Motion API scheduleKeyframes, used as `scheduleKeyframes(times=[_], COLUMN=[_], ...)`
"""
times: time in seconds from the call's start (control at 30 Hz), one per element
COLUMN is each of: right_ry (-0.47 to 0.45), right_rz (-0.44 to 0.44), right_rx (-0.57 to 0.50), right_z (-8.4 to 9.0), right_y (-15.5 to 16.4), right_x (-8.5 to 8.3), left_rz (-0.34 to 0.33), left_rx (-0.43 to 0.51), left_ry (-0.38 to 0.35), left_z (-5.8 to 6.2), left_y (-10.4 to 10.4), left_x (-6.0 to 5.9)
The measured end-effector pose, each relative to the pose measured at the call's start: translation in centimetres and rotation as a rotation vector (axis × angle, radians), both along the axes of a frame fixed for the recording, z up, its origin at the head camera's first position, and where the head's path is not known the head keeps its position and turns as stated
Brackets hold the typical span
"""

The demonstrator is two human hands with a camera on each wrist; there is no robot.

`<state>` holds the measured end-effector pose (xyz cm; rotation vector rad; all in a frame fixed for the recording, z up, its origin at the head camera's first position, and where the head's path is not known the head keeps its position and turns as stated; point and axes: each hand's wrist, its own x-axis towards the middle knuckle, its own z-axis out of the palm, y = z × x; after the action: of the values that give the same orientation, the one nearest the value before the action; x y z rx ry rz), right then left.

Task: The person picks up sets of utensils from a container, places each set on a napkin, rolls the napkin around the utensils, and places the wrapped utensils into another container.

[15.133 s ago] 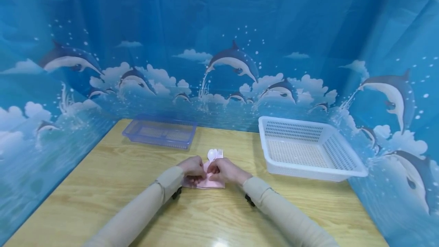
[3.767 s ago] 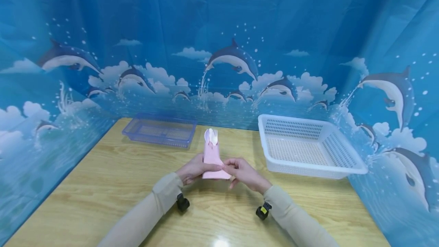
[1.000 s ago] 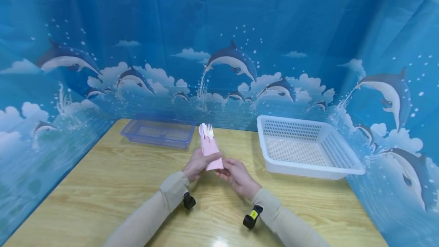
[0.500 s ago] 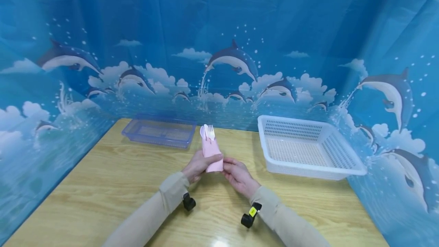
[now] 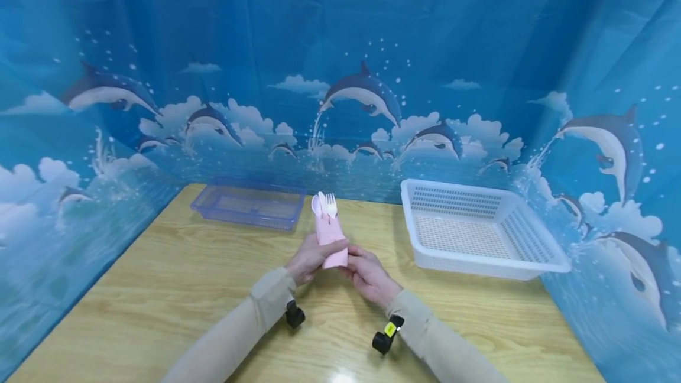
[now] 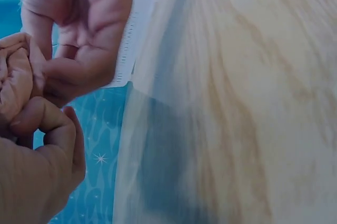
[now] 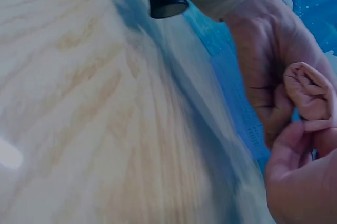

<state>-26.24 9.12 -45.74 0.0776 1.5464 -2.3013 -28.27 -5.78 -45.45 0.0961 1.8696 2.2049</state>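
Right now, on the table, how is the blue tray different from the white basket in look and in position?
The blue tray is translucent blue and shallow, while the white basket is opaque white and has taller walls.
The blue tray lies at the far left of the table; the white basket stands at the far right, and looks larger.
Both are rectangular, perforated and empty, and neither hand touches them.

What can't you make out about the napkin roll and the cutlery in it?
- Fork and spoon handles: hidden inside the pink napkin, head view.
- Napkin's bottom end: covered by the left hand and right hand, head view.
- Cutlery: out of frame in both wrist views; only the crumpled napkin end shows there.
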Motion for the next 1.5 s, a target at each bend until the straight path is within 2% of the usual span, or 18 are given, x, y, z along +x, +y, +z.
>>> scheduleKeyframes(times=[0.17, 0.33, 0.5, 0.73, 0.9, 1.17, 1.33, 1.5], right_ry=[0.045, 0.151, 0.192, 0.182, 0.2, 0.216, 0.213, 0.227], right_rz=[0.063, 0.154, 0.171, 0.188, 0.153, 0.125, 0.079, 0.062], right_rx=[0.045, 0.21, 0.338, 0.356, 0.378, 0.411, 0.48, 0.518], right_z=[0.4, 1.0, 1.5, 1.9, 1.9, 2.4, 3.1, 4.1], right_y=[1.1, 1.7, 1.7, 1.8, 2.0, 2.5, 2.8, 3.8], right_x=[-0.2, 0.0, 0.1, 0.2, 0.1, 0.1, -0.1, -0.6], left_rz=[-0.014, -0.017, -0.1, -0.253, -0.316, -0.337, -0.299, -0.262], left_rx=[-0.019, -0.027, -0.003, 0.003, 0.0, -0.052, -0.118, -0.145], left_ry=[0.012, 0.017, 0.04, 0.006, 0.032, 0.054, 0.098, 0.13], left_z=[-0.1, -0.3, -0.4, -0.4, -0.2, 0.2, 0.5, 0.7], left_y=[-0.2, -0.3, -0.2, -0.5, -0.6, -0.8, -1.1, -1.6], left_x=[0.1, 0.0, 0.0, 0.0, 0.0, 0.0, 0.2, 0.2])
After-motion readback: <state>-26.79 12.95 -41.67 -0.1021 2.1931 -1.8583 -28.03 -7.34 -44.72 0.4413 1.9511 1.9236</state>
